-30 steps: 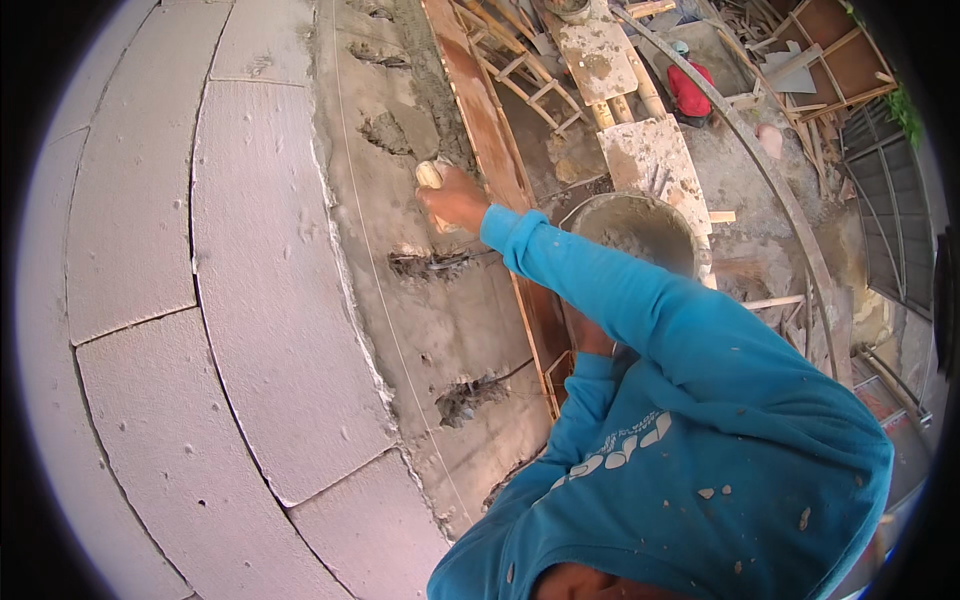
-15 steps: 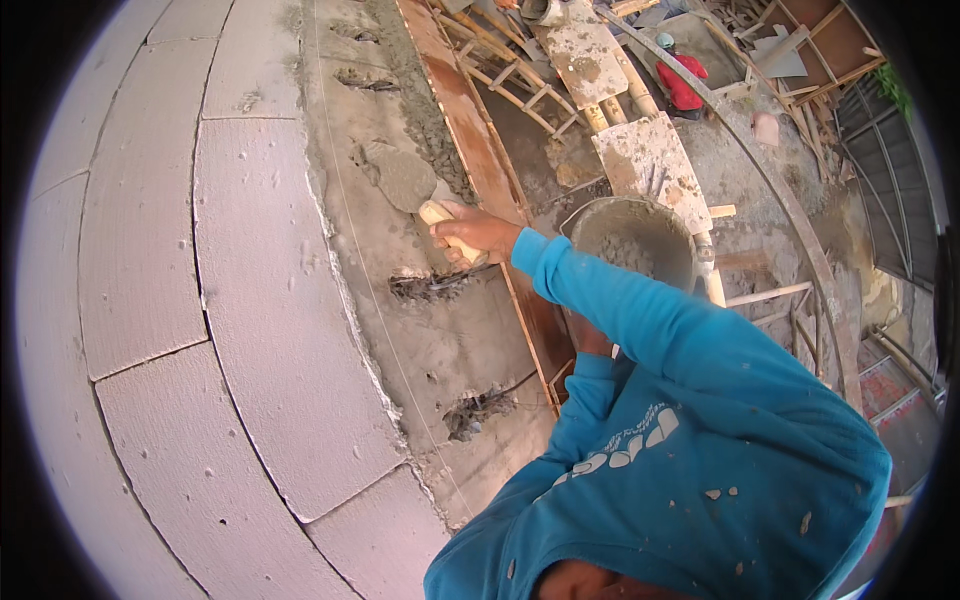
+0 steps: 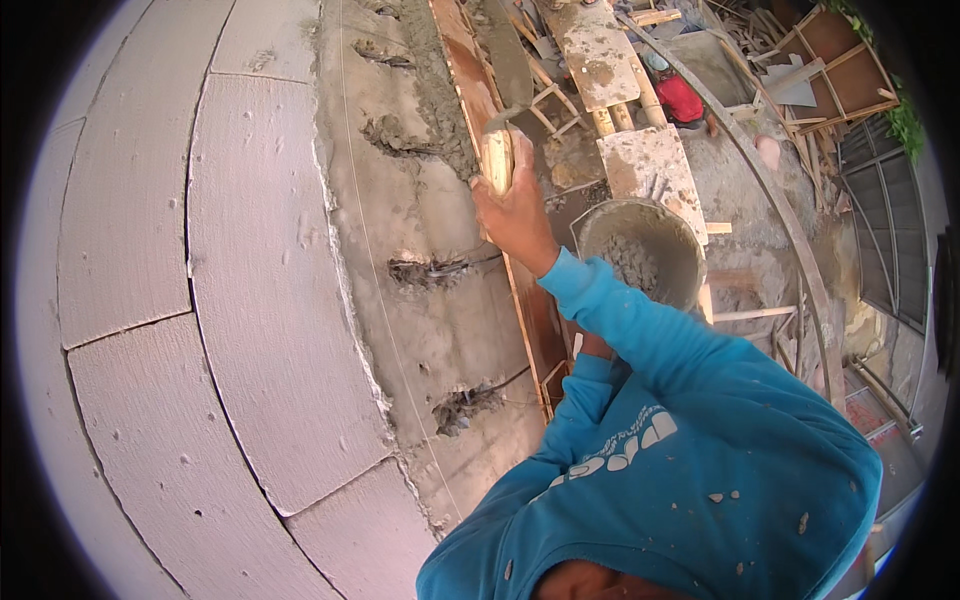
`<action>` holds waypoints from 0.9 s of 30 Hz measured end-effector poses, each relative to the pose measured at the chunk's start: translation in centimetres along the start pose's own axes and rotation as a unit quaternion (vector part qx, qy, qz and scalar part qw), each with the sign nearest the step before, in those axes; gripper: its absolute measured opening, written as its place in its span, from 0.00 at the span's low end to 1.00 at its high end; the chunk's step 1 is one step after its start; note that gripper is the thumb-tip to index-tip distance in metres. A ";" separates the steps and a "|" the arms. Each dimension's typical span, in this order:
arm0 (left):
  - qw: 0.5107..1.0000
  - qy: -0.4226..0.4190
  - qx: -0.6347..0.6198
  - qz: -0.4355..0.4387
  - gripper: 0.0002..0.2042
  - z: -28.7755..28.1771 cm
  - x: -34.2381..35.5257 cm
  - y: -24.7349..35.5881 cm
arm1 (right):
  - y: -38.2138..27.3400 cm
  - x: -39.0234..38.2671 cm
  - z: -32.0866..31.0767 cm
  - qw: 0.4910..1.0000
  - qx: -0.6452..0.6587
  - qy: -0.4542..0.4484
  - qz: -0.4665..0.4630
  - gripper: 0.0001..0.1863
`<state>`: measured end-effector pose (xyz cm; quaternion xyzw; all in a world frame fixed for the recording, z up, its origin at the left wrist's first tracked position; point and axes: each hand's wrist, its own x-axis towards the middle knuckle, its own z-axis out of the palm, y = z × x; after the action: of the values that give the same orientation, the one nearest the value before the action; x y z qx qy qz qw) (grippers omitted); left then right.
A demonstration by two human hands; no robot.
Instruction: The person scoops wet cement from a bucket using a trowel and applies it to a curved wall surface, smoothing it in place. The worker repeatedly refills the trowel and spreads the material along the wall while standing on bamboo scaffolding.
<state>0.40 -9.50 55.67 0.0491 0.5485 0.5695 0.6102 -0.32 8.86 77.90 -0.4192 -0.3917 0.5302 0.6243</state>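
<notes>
My right hand grips the pale handle of a trowel, held over a reddish-brown board along the edge of a grey mortared strip. The trowel's grey blade points away from me, toward the top of the view. The strip has rough holes with dark lines in them and a thin string along it. My left hand is mostly hidden beneath my right arm, beside the board; its fingers are not visible. A bucket of wet mortar stands just right of my right hand.
Pale blocks fill the left side. Bamboo supports with splattered planks and a wooden ladder lie beyond the board. Lower down at the upper right, a person in red is among scrap wood and a curved beam.
My right hand and trowel have moved right from over the mortared strip to over the board's edge. The blade has swung from left of the board to above it. The person in red has shifted slightly.
</notes>
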 end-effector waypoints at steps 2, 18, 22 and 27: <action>1.000 -0.001 0.005 0.004 0.21 0.1 -0.3 -0.1 | 2.5 -0.1 1.5 0.963 -0.172 0.137 -0.157 0.39; 0.994 0.040 -0.051 0.087 0.20 -0.1 1.5 -2.1 | 6.1 -2.4 2.2 0.883 -0.338 -0.326 0.019 0.40; 0.995 0.054 -0.081 0.006 0.21 -0.5 2.2 -1.9 | 4.7 -3.3 -1.6 0.861 -0.370 -0.350 -0.007 0.39; 0.990 0.120 -0.014 0.066 0.20 2.0 2.6 -0.6 | -0.5 -3.2 -9.4 0.890 -0.324 -0.320 -0.005 0.37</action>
<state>1.61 -6.62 54.46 0.0082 0.6056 0.6176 0.5017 8.18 4.59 75.04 -0.4038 -0.7221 0.4763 0.2976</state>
